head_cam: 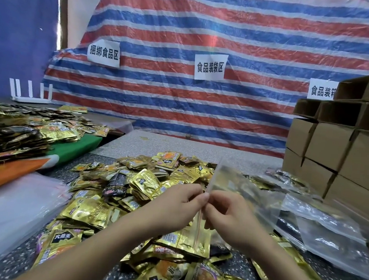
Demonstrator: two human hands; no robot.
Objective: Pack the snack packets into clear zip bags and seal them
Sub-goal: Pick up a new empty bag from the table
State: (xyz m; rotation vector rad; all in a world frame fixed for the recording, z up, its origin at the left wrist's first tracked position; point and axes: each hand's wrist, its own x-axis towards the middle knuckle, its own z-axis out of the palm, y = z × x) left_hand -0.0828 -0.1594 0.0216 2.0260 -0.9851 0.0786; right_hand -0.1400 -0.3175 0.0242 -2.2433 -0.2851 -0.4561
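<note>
A heap of gold and black snack packets [144,181] covers the speckled table in front of me. Above it I hold a clear zip bag [231,182] by its red-striped mouth edge. My left hand [173,208] pinches that edge from the left and my right hand [228,215] pinches it from the right, fingertips almost meeting. The bag stretches up and to the right, blurred, with gold packets showing through it. I cannot tell whether the zip is closed.
Filled clear bags [327,232] lie at the right below stacked cardboard boxes [338,153]. A pile of empty clear bags [12,209] lies at the left. More packets [23,130] cover a side table with green and orange cloth. A striped tarpaulin [204,110] hangs behind.
</note>
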